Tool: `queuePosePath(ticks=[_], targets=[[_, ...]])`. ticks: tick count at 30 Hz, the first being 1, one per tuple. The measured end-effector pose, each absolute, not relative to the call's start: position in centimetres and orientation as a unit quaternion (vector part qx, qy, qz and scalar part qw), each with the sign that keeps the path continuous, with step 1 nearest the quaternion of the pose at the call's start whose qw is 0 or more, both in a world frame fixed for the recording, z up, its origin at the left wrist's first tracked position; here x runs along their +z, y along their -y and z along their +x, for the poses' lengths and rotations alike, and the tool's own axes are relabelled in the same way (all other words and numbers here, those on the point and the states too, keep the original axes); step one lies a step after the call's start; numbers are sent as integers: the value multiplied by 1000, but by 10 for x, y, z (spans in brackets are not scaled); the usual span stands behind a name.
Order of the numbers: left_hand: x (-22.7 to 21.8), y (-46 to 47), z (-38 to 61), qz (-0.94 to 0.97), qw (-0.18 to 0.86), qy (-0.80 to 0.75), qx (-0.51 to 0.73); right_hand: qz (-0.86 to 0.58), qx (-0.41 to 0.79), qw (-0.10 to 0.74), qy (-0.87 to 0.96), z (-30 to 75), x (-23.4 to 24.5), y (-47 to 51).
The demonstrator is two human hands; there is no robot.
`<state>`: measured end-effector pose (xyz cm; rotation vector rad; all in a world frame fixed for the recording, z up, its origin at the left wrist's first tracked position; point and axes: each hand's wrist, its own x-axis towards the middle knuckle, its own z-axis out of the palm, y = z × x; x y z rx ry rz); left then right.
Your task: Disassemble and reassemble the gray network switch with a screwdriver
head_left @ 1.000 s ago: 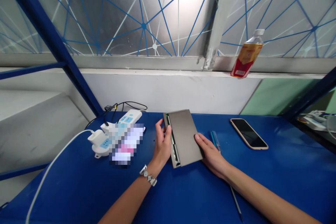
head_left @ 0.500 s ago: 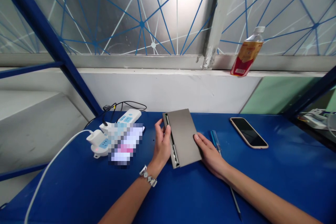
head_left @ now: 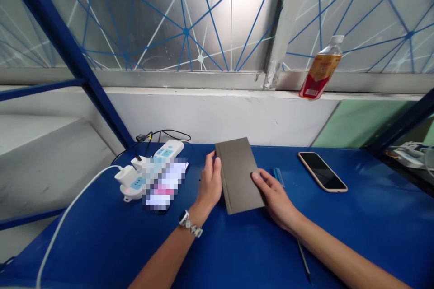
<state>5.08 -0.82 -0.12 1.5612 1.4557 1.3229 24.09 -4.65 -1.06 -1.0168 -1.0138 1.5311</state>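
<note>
A flat grey-brown case (head_left: 239,176) is held near the far edge of a blue tabletop (head_left: 237,253), its broad face toward the viewer and its top leaning slightly left; whether its lower edge touches the surface is unclear. The left hand (head_left: 210,183) grasps the left edge, beside a narrow groove, thumb in front. The right hand (head_left: 276,194) grips the opposite edge, thumb on the face, other fingers partly hidden. Holding it from both sides probably keeps it steady — and leaves most of the face in plain sight.

Just right of the case, a screwdriver (head_left: 278,177) lies partly under the right forearm, its blue handle close to the hand, perhaps for easy reach. Farther right, a phone (head_left: 323,171) lies face up, well apart from the hands.

To the left, a pixelated rectangular object (head_left: 166,185) lies beside a white power strip (head_left: 176,146). A white cable (head_left: 60,226) sweeps along the tabletop's left side — away from both hands. Behind, a drink bottle (head_left: 320,72) stands on a ledge (head_left: 210,92) beneath patterned window panes (head_left: 152,18).
</note>
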Motion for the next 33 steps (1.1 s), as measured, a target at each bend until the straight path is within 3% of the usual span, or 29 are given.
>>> queuePosePath(ticks=[4,8,17,21,26,33], targets=[[13,0,-3,745,159,-558,329,-435,597,536,409,259,-2,37],[13,1,-41,735,156,-636,178,-471,535,564,417,276,7,28],[15,2,-22,741,138,-642,142,-508,409,562,509,283,1,27],[19,8,-17,756,87,-641,94,-521,290,549,586,288,-5,27],[19,7,-11,765,104,-598,216,-494,73,453,738,290,-9,24],[4,-18,-26,646,163,-557,496,-329,-72,337,879,276,-21,10]])
